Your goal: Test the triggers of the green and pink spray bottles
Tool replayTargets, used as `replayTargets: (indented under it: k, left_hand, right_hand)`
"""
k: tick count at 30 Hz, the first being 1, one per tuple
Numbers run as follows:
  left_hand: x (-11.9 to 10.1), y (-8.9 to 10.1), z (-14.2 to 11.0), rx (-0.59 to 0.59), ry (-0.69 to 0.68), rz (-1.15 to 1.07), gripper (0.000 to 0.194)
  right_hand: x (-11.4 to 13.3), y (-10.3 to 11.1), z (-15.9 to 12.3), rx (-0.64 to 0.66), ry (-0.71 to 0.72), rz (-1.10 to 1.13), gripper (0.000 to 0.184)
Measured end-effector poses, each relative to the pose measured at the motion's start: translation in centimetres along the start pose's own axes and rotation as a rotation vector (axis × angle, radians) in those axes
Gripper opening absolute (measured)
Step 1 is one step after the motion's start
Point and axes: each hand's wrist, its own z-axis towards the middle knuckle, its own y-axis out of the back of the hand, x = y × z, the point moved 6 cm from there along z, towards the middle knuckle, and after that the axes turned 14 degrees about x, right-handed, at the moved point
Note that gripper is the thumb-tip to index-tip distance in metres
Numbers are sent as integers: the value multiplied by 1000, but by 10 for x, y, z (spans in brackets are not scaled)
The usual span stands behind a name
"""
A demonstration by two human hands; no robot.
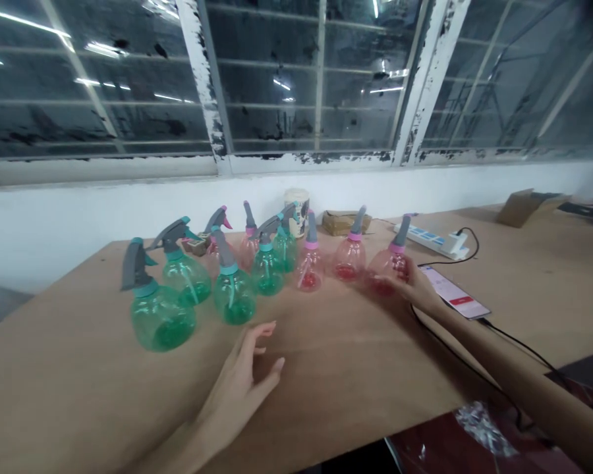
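Observation:
My right hand (412, 284) is wrapped around the body of a pink spray bottle (386, 264) with a grey trigger head, at the right end of a group of bottles. My left hand (244, 372) hovers in front of the group, fingers apart and nothing in them. Nearest to it is a green spray bottle (234, 297). Another green spray bottle (163, 319) stands at the left front, with several more green ones behind. Left of the held bottle stand a pink spray bottle (349, 258) and another pink spray bottle (310, 268). Two further pink ones are partly hidden at the back.
A phone (457, 293) with a cable lies right of my right hand. Behind it is a white power strip (432, 241). A paper cup (297, 209) and a brown box (343, 222) stand by the wall. An open carton (528, 205) sits far right on the wooden table (326, 368).

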Motion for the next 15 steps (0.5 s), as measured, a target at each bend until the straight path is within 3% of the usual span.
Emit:
replayTargets:
  k: [6,12,15]
  left_hand:
    - [29,41,-36,-158,141,-57,22]
    - [65,114,-69,-691,267,-127,41]
    - [73,140,-64,-826,270,-5,56]
  right_hand:
    - [-17,-3,20,-65,-21,-34,92]
    - [-3,-4,12,-35,-22,-89,89]
    - [6,-9,-5,-52,-12,-48,90]
